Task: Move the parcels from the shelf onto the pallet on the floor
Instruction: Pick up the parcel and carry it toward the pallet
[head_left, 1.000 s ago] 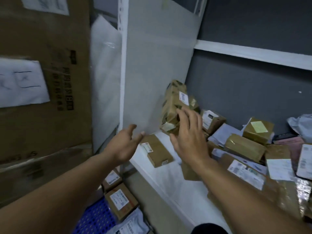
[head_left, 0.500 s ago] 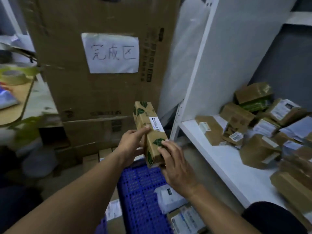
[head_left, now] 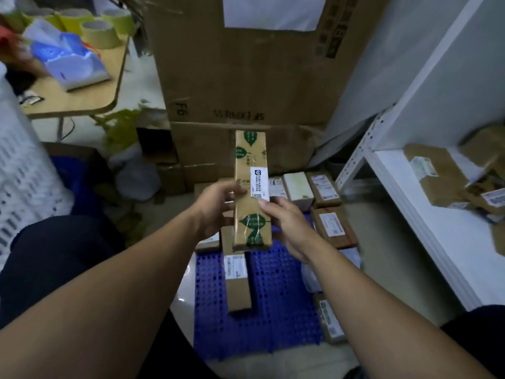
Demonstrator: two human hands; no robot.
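Observation:
A long brown parcel with green leaf prints and a white label is held in the air over the blue pallet. My left hand grips its left side, thumb on the front. My right hand holds its right edge, fingers curled behind it. Several brown parcels lie on the pallet, among them a narrow box below the held one and a row at the far side. More parcels remain on the white shelf at the right.
A tall stack of big cardboard boxes stands behind the pallet. A wooden table with tape rolls and plastic bags is at the upper left. A white perforated basket is at the left. The shelf's steel post borders the pallet.
Both hands took the long parcel off the shelf and carried it left and down over the pallet. The view turned from the shelf toward the floor.

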